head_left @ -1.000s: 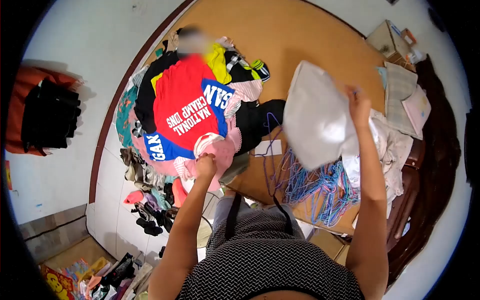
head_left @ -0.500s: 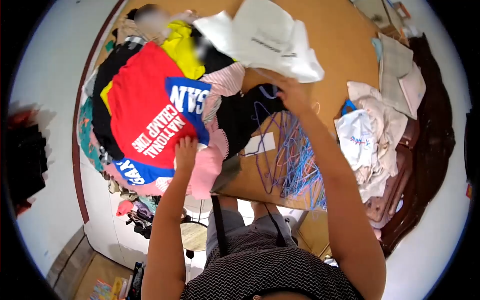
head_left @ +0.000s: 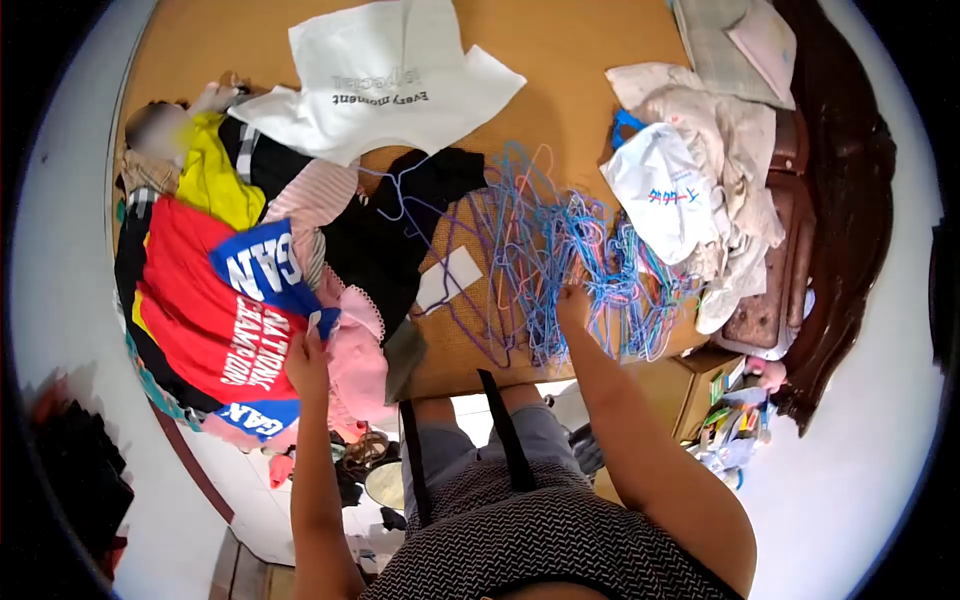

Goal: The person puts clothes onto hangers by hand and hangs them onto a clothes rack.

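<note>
Hangers (head_left: pixel 580 235) lie tangled by the bed's (head_left: pixel 570 50) near edge, spread sideways. Right hand (head_left: pixel 573 306), nearer of the 2, touches them, fingers curled (whether any is held, cannot tell). Left hand (head_left: pixel 306 362) touches red shirt (head_left: pixel 190 275); grip unconfirmed.

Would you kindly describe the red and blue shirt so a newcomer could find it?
On the tan surface, find the clothes heap at the left. The shirt lies on top, by the left hand. Its bold white lettering on red and blue sets it apart from the plain yellow garment beyond it.
</note>
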A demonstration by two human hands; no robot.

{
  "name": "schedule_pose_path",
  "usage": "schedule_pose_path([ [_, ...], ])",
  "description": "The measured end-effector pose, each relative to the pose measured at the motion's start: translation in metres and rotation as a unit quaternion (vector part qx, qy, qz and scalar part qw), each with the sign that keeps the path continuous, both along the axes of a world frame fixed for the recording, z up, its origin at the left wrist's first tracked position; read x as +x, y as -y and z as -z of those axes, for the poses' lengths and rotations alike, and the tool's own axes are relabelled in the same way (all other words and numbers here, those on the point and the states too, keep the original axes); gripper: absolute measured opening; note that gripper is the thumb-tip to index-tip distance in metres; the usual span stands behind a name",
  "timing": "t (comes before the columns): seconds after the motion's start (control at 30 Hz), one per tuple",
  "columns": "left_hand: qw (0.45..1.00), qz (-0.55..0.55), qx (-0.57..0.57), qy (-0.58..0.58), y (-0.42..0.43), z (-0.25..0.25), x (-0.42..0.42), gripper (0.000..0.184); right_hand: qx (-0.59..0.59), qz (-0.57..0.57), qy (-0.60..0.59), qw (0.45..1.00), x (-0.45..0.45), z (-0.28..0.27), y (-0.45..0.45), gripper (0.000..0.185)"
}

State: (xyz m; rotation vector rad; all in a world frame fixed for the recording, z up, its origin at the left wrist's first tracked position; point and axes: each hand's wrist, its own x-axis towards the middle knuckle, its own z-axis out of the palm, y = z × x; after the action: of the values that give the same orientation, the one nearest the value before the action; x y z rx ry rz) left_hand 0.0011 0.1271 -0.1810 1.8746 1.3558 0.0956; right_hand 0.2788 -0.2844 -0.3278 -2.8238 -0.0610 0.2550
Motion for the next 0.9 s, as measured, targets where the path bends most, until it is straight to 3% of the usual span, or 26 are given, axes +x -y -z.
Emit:
schedule_pose_path([
  [0.03, 0.999, 0.001, -0.016, 0.051, 0.008, 0.007, -0.004, 0.029, 0.006, 0.008, -0.002, 1.000, -0.002, 0.005, -0.008, 0.026],
  [0.1, 0.964, -0.127, -0.205, 0.113, 0.048, 0.004, -0.005, 0.024, 0.031, 0.025, -0.081, 0.996, -0.002, 0.017, -0.027, 0.023],
  [0.17, 0.881, -0.220, -0.393, 0.147, 0.093, -0.054, 0.022, 0.024, -0.003, 0.096, -0.051, 0.994, -0.004, 0.003, -0.064, 0.027],
  [0.2, 0.851, -0.245, -0.432, 0.170, 0.115, -0.058, 0.023, 0.023, -0.046, 0.159, -0.019, 0.986, -0.004, -0.004, -0.076, 0.031],
  [0.33, 0.735, -0.268, -0.583, 0.222, 0.159, -0.082, 0.028, 0.026, -0.071, 0.199, -0.038, 0.977, 0.013, -0.018, -0.088, 0.037],
  [0.4, 0.751, -0.239, -0.563, 0.247, 0.162, -0.091, 0.038, 0.030, -0.080, 0.083, -0.188, 0.975, 0.031, -0.048, -0.082, 0.040],
  [0.53, 0.788, -0.196, -0.506, 0.291, 0.152, -0.105, 0.043, 0.036, -0.074, 0.068, -0.080, 0.992, 0.040, -0.028, -0.058, 0.032],
  [0.6, 0.805, -0.172, -0.469, 0.319, 0.149, -0.113, 0.046, 0.037, 0.026, 0.047, 0.055, 0.997, 0.042, -0.040, -0.053, 0.017],
  [0.63, 0.806, -0.168, -0.465, 0.325, 0.149, -0.115, 0.048, 0.037, 0.033, 0.046, 0.060, 0.997, 0.041, -0.062, -0.056, 0.017],
  [0.7, 0.773, -0.179, -0.496, 0.353, 0.149, -0.119, 0.052, 0.039, 0.212, 0.074, -0.035, 0.974, 0.031, -0.110, -0.060, 0.011],
  [0.77, 0.767, -0.198, -0.495, 0.356, 0.152, -0.137, 0.065, 0.039, 0.281, 0.026, -0.001, 0.959, 0.013, -0.131, -0.048, 0.011],
  [0.83, 0.710, -0.219, -0.547, 0.386, 0.152, -0.146, 0.072, 0.040, 0.350, -0.023, 0.031, 0.936, -0.007, -0.153, -0.033, 0.011],
  [0.9, 0.716, -0.221, -0.523, 0.407, 0.152, -0.166, 0.080, 0.039, 0.506, -0.045, 0.030, 0.861, -0.024, -0.183, -0.019, 0.011],
])
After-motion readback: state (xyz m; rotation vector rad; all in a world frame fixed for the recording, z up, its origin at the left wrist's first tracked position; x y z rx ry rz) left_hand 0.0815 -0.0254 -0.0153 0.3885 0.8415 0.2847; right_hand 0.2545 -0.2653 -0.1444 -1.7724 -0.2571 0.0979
